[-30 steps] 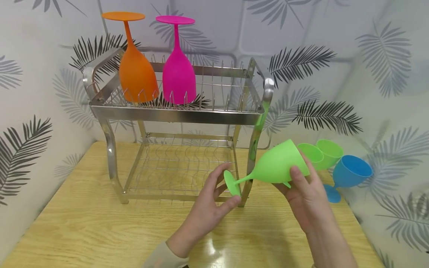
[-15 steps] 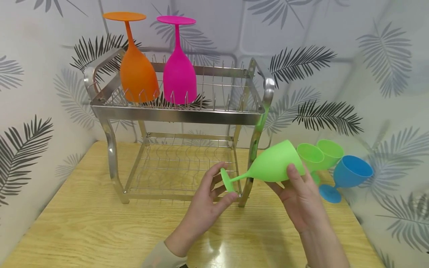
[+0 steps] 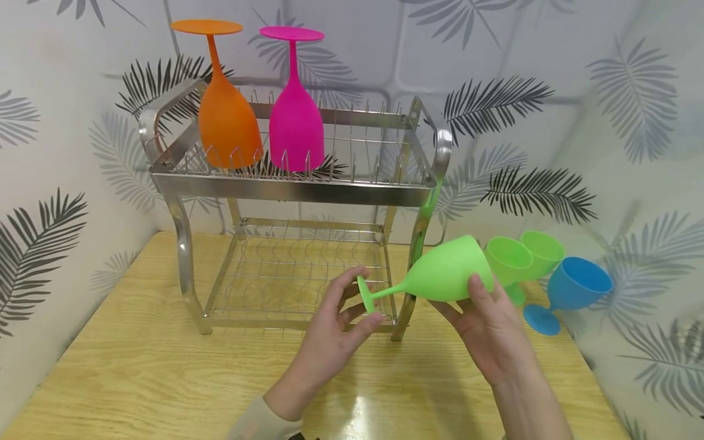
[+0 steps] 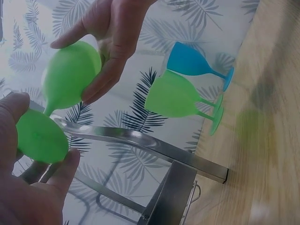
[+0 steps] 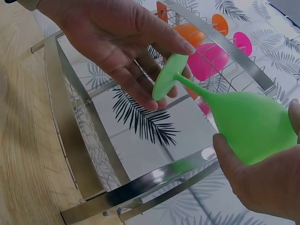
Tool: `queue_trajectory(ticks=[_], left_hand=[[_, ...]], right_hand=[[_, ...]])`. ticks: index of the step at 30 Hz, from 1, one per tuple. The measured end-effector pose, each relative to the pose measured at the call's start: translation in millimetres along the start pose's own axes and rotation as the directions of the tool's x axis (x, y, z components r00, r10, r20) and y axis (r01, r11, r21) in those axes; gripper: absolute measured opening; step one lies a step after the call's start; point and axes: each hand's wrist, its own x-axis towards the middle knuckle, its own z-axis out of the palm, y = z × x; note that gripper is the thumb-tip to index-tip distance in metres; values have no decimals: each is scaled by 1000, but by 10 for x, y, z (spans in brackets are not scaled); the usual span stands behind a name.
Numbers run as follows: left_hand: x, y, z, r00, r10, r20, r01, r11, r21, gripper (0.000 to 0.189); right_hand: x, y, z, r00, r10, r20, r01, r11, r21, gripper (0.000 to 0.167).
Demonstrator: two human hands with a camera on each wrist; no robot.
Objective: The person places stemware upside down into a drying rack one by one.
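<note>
A light green goblet [image 3: 448, 272] is held tilted on its side above the table, its bowl up to the right and its foot to the left. My right hand [image 3: 489, 333] grips the bowl, thumb on the near side and fingers underneath. With thumb and fingertips at opposite edges, my left hand [image 3: 330, 336] holds the round foot [image 5: 169, 77]. Upside down on the rack's upper tier stand an orange goblet [image 3: 228, 122] and a pink goblet [image 3: 296, 125]. Beyond my right hand, two green goblets [image 4: 173, 96] and a blue goblet [image 4: 190, 61] stand upright on the table.
The two-tier metal dish rack [image 3: 291, 190] stands against the wall behind my hands, its right front leg just behind the held goblet. Its wire lower tier [image 3: 302, 269] sits low over the wooden table [image 3: 137, 366]. A patterned wall [image 3: 649, 183] bounds the right side.
Both hands have shifted slightly left with the green goblet. Its foot has turned more edge-on in the head view, and more of the green goblets behind it shows.
</note>
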Motion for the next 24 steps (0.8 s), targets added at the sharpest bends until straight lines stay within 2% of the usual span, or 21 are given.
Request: queue_trajectory(ticks=[4, 7, 10, 13, 19, 24], left_hand=[[-2, 27, -40, 1000, -20, -10, 20, 1000, 4, 71], [0, 50, -74, 999, -32, -18, 32, 999, 13, 70], [1, 83, -110, 999, -39, -19, 39, 999, 13, 69], [-2, 120, -147, 999, -37, -19, 37, 999, 22, 70], [-6, 182, -215, 999, -22, -32, 25, 994, 104, 70], [-9, 238, -273, 1000, -12, -19, 14, 989, 148, 74]], right_hand=[[-9, -17, -24, 1000, 5, 2, -5, 999, -35, 67], [-7, -43, -55, 1000, 11, -9, -11, 997, -72, 79], [-6, -77, -81, 1000, 16, -25, -20, 990, -138, 89], [1, -107, -102, 999, 16, -46, -26, 976, -218, 92], [6, -165, -125, 997, -24, -69, -6, 914, -406, 94], [5, -238, -154, 996, -77, -37, 44, 830, -557, 98]])
